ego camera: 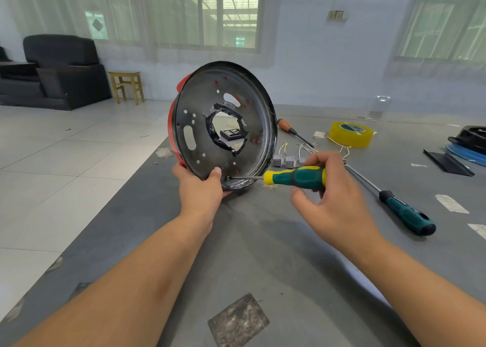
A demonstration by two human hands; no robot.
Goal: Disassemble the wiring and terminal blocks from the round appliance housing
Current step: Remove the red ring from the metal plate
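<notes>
Both hands work low over the grey counter (263, 254): the left hand (201, 188) grips the bottom rim of the round housing (223, 125), holding it upright on edge with the thumb on its dark face. Right hand (334, 202) curls its fingers round a green-and-yellow screwdriver (294, 177), the tip at a screw near the housing's lower edge. Loose terminal blocks (289, 161) with wires lie just behind.

There is one view only, from a wide-angle camera worn on the person's head, looking forward and down over both forearms. It sits close above the grey table (263, 241), with windows and floor stretching beyond.
</notes>
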